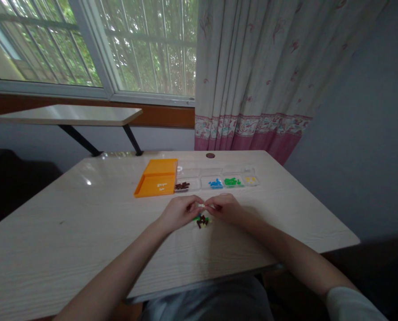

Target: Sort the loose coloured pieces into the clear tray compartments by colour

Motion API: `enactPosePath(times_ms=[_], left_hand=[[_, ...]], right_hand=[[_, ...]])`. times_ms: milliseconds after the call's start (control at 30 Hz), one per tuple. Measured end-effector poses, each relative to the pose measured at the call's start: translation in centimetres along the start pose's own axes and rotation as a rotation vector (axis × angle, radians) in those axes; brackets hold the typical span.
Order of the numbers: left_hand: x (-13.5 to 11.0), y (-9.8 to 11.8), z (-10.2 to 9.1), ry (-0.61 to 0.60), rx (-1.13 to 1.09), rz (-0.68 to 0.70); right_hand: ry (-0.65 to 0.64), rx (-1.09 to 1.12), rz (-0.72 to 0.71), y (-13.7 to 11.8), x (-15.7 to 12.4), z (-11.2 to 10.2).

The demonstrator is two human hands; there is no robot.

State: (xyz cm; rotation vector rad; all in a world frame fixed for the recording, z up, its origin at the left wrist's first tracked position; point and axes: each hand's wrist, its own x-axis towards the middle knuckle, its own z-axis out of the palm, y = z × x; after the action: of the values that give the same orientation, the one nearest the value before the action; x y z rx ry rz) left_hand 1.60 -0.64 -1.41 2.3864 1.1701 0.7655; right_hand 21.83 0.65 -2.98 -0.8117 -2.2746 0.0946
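Observation:
My left hand [181, 210] and my right hand [226, 207] meet over the middle of the table, fingertips pinched close together. Between them is a tiny white piece [201, 205], gripped from both sides; its exact kind is too small to make out. Just below the fingers lies a small cluster of brown, green, blue and pale yellow pieces [203, 221]. Whether those pieces are joined or loose I cannot tell.
Beyond my hands, an open orange case [155, 195] holds several white pieces. Beside it, clear compartment trays [199, 171] hold brown pieces [182, 187], blue pieces [215, 183], green pieces [232, 182] and yellow pieces [251, 179]. A raised shelf [68, 115] stands at the back left.

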Motion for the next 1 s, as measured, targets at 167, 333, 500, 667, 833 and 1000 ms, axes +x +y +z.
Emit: enactPosePath(times_ms=[167,333,500,667,833,1000], left_hand=[[0.0,0.2,0.3,0.009,-0.058,-0.018],[0.0,0.0,0.3,0.026,-0.062,-0.009],[0.1,-1.0,-1.1,0.115,0.015,-0.040],[-0.1,-1.6,-2.2,0.370,0.068,-0.082],[-0.2,-1.2,-1.9,0.438,0.078,-0.035],[-0.3,-0.6,-1.7,0.451,0.109,0.006]], right_hand=[[-0.013,0.021,0.028,-0.3,0.2,-0.2],[-0.100,0.043,0.058,-0.2,0.1,-0.4],[-0.354,0.100,0.069,0.2,0.0,-1.7],[-0.526,0.141,0.070,0.3,0.1,-2.9],[-0.587,0.149,0.070,0.3,0.2,-2.5],[-0.602,0.163,0.074,0.4,0.2,-2.5]])
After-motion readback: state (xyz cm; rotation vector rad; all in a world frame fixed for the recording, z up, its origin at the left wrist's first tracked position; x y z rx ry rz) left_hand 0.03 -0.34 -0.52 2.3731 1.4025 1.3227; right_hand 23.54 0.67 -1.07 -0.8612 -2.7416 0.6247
